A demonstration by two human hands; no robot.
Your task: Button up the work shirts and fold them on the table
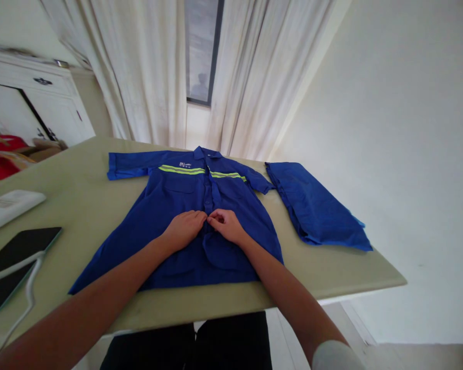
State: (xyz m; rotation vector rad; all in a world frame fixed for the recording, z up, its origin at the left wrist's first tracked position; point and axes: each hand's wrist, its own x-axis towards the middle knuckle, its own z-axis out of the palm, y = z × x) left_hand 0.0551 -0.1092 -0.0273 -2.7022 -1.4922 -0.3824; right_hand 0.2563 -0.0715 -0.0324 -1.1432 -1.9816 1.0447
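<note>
A blue short-sleeved work shirt (177,216) lies spread face up on the table, collar away from me, with yellow-green and grey stripes across its chest. My left hand (185,228) is closed on the shirt's front placket, about halfway down. Close against it, my right hand (227,225) pinches the placket's other edge with thumb and finger. Whether a button sits between the fingertips is hidden. Above the hands, the placket (209,192) hangs partly apart, and a small button shows there.
Folded blue cloth (316,205) lies to the right of the shirt. At the left are a dark tablet (19,257), a white cable (30,288) and a white device (13,208). The pale-green-covered table (96,205) ends near my body. Curtains (146,72) hang behind.
</note>
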